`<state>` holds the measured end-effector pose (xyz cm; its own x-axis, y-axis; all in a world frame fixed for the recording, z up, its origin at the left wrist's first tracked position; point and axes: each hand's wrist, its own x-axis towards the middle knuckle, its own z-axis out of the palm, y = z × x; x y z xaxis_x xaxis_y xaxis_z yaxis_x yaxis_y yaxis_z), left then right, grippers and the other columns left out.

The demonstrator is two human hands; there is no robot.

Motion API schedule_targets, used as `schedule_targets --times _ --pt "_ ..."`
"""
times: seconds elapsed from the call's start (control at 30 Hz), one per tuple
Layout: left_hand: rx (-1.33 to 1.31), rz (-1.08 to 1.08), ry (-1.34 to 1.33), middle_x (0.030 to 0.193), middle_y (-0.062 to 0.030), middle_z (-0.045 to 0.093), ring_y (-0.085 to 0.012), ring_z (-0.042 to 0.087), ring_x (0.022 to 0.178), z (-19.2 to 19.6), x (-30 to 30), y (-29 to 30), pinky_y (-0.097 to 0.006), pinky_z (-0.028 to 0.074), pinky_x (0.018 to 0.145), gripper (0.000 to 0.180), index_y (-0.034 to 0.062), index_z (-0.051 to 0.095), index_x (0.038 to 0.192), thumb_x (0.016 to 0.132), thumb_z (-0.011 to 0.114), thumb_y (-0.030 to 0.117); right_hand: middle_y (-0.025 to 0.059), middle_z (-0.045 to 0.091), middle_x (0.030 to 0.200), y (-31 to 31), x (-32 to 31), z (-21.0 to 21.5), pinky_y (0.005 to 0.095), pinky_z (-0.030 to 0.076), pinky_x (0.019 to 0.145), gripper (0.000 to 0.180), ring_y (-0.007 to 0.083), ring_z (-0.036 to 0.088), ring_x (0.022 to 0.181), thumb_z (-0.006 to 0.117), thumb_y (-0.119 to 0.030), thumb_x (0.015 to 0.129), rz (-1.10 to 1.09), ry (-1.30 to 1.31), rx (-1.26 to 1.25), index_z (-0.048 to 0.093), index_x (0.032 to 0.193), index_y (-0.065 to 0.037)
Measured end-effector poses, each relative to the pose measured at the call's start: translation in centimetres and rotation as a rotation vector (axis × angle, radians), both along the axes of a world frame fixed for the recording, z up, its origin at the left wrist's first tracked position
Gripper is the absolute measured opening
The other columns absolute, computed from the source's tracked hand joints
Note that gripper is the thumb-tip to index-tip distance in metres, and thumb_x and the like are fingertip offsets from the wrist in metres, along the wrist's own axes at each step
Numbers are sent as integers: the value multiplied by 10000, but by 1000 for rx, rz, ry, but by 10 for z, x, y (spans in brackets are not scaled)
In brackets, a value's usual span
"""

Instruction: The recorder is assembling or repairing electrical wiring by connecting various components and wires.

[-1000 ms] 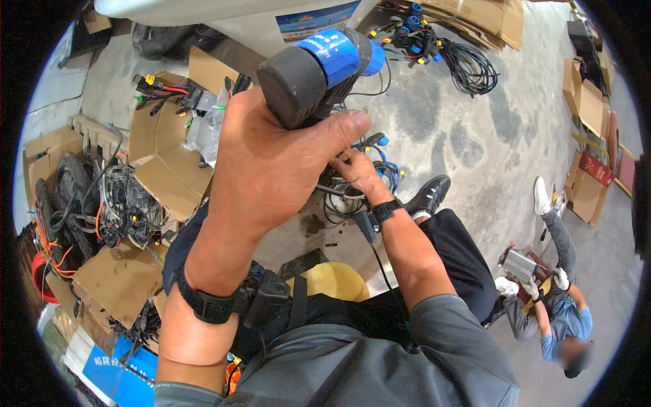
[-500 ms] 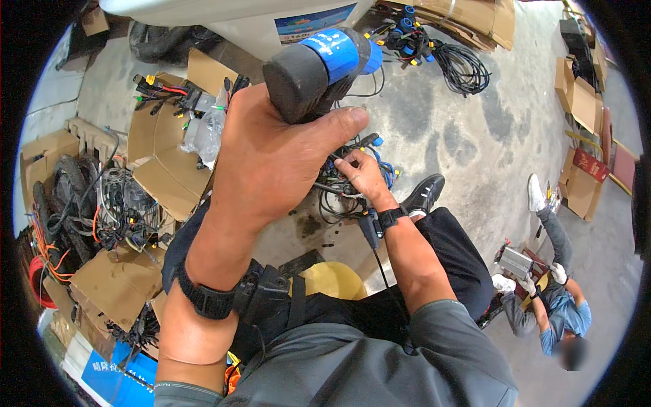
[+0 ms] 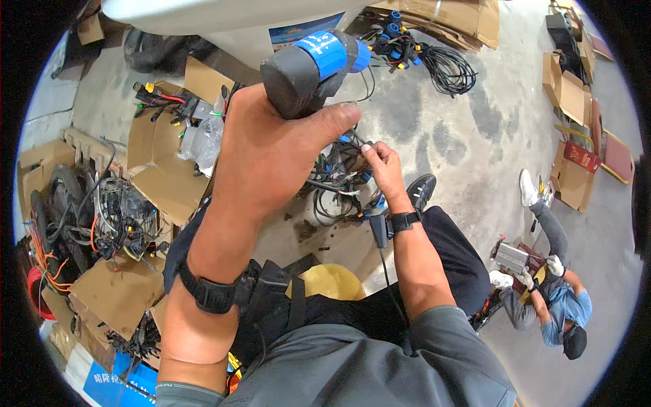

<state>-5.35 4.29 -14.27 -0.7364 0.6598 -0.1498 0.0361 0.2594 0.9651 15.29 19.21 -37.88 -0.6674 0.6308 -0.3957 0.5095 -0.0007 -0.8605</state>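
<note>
Raised close to my view, my left hand [image 3: 271, 156] is closed around a thick black connector with a blue ring [image 3: 319, 55]. Its fingers are mostly hidden behind the back of the hand; the thumb points right. Lower and to the right, my right hand [image 3: 386, 169] pinches a thin black cable [image 3: 357, 138] between thumb and fingertips. A tangle of black cables with blue fittings [image 3: 332, 203] lies on the floor beneath both hands, partly covered by my left hand. Each wrist wears a black strap.
An open cardboard box [image 3: 159, 163] with cables and plastic bags stands at left, near tyres [image 3: 64, 193]. Coiled black cable [image 3: 447, 71] lies ahead, beside flattened cardboard [image 3: 468, 20]. At right a co-worker [image 3: 566, 305] in white gloves holds a silver box [image 3: 510, 259].
My right hand has moved up and to the right, drawing the cable away from the tangle. The left hand keeps its hold on the connector, almost still. My view has shifted slightly.
</note>
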Motion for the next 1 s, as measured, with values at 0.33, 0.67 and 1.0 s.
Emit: schedule_targets --times 0.33,0.67,1.0 --pt "154 -125 -120 1013 10 634 -63 527 900 -17 0 12 -225 435 831 406 28 618 1200 820 729 123 30 570 652 29 18 102 277 419 594 393 95 514 653 597 -362 904 -74 61 104 577 734 -8" --pt "168 41 -689 684 -121 628 -83 441 415 -31 36 36 -234 318 380 340 94 560 950 878 687 401 79 609 779 15 57 246 307 451 698 239 176 572 754 631 -230 861 177 325 361 598 810 1" --pt "103 -112 -648 707 -124 689 -70 465 410 -32 61 39 -216 336 381 187 34 643 875 824 733 189 142 569 745 -23 73 222 423 450 645 251 361 563 726 719 -241 795 443 378 423 593 783 -25"
